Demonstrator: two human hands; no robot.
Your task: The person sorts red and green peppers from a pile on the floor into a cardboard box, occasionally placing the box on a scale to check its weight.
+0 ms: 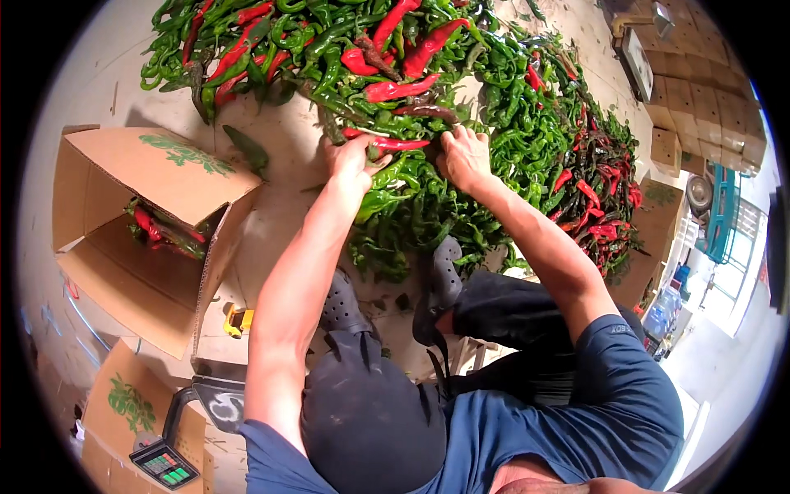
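Green and red chili peppers (531, 123) lie in a large heap on the floor. My left hand (353, 162) is at the near side of the heap, its fingers closed around a red chili pepper (400, 144) that points to the right. My right hand (464, 155) reaches into the green peppers beside it, below a dark reddish pepper (427, 112); its fingers are bent down and the tips are hidden, so whether it grips anything does not show. Several large red peppers (435, 48) lie on top, beyond both hands.
An open cardboard box (133, 272) with red and green peppers (163, 231) inside stands at the left. Below it are a scale's keypad display (165, 463), another carton (117, 401) and a small yellow object (237, 321). Stacked cartons (703, 111) stand at the upper right.
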